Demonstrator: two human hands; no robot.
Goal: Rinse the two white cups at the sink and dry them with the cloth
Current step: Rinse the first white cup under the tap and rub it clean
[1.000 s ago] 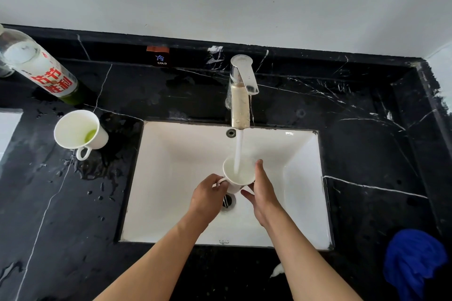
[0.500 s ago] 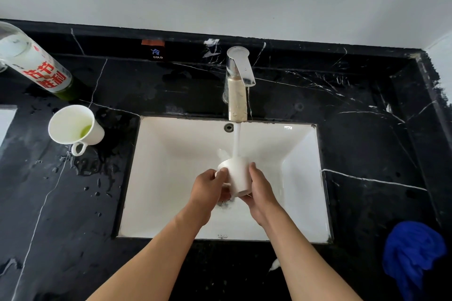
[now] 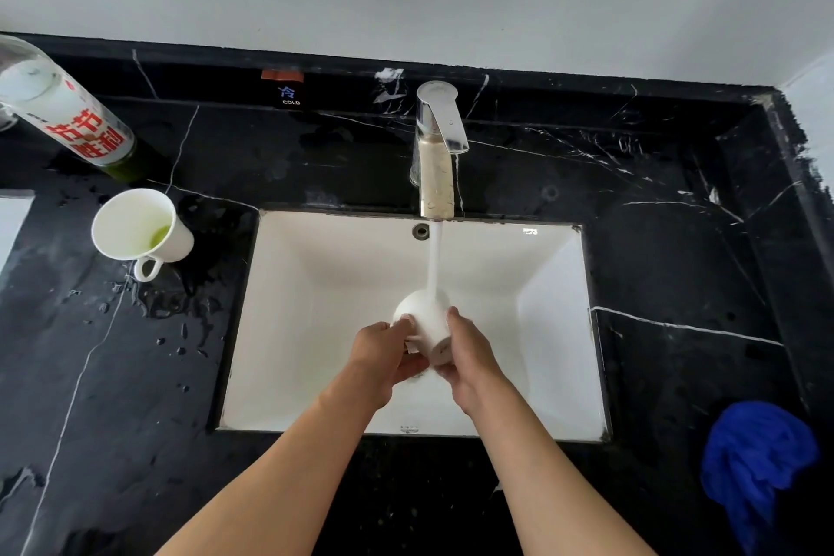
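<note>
Over the white sink [image 3: 316, 330] I hold a white cup [image 3: 426, 321] with both hands. It is tipped over, its base toward me, and the running water from the tap [image 3: 435, 149] strikes its side. My left hand [image 3: 388, 352] grips it by the handle side, and my right hand [image 3: 469, 352] presses on its right side. A second white cup [image 3: 135, 230] with green liquid at the bottom stands on the wet black counter, left of the sink. The blue cloth [image 3: 758, 460] lies crumpled on the counter at the right front.
A bottle with a red and white label [image 3: 67, 117] leans at the back left. Water drops and a puddle [image 3: 171, 302] lie on the black marble counter [image 3: 677, 262] near the second cup. A white wall rises behind the tap.
The cup stood upright under the stream, filling with water. Both hands have since tipped it over, so the water now runs over its outside.
</note>
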